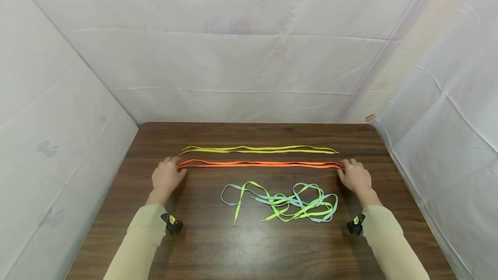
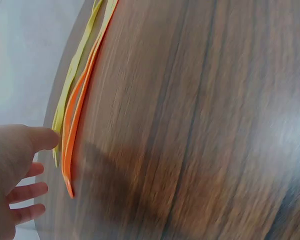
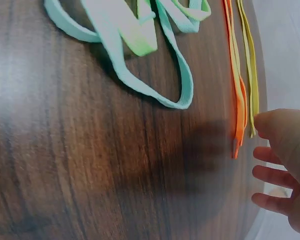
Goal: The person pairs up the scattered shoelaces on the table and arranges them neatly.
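An orange shoelace [image 1: 256, 163], doubled into nearly straight strands, lies across the table. At its left end is my left hand [image 1: 167, 176]. My right hand [image 1: 355, 176] is by its right end. In the left wrist view the left hand's fingers [image 2: 29, 191] are spread, and the lace's orange end [image 2: 70, 170] lies loose beside them. The right wrist view likewise shows separated fingers [image 3: 272, 175] next to the other orange end [image 3: 238, 130]. Neither hand grips the lace; whether a fingertip touches it I cannot tell. Beyond it a yellow shoelace [image 1: 256, 151] runs roughly parallel.
Nearer to me, a light-blue shoelace [image 1: 229, 204] and a lime-green shoelace [image 1: 240, 202] lie in a loose tangle. Everything rests on a dark wooden table [image 1: 249, 245]. White sheeting [image 1: 249, 64] stands behind the far edge and along both sides.
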### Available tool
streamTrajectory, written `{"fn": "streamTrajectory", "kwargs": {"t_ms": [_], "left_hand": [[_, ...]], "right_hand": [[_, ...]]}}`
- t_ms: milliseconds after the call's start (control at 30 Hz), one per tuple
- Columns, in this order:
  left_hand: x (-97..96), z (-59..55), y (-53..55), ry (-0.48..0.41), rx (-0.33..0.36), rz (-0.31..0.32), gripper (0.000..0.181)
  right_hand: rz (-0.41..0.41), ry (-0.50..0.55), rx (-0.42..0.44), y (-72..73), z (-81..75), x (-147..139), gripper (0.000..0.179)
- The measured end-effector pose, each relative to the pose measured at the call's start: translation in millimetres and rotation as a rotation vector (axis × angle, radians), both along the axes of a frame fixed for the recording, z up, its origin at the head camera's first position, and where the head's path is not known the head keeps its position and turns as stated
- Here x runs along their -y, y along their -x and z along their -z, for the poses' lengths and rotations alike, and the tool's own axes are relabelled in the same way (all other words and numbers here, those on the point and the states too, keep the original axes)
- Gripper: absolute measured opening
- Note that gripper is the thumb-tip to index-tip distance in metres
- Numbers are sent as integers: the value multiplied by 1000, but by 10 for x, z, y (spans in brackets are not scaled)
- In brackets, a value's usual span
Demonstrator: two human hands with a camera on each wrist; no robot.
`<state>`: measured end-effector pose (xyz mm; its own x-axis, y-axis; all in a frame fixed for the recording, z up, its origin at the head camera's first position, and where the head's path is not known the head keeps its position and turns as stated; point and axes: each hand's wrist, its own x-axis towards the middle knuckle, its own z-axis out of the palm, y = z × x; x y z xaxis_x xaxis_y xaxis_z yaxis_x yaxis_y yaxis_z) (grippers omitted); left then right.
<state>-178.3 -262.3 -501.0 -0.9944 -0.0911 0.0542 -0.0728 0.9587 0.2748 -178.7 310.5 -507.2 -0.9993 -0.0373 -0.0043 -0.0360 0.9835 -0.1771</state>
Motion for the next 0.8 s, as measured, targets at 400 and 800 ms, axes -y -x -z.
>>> {"fn": "streamTrajectory", "kwargs": {"t_ms": [400,800], "left_hand": [[-412,43,-127,0,-101,134,44],[-918,68,-163,10,-166,298,41]], "right_hand": [[-102,-16,-95,-115,-14,235,39],[-214,12,-193,-169,-16,579,36]]}}
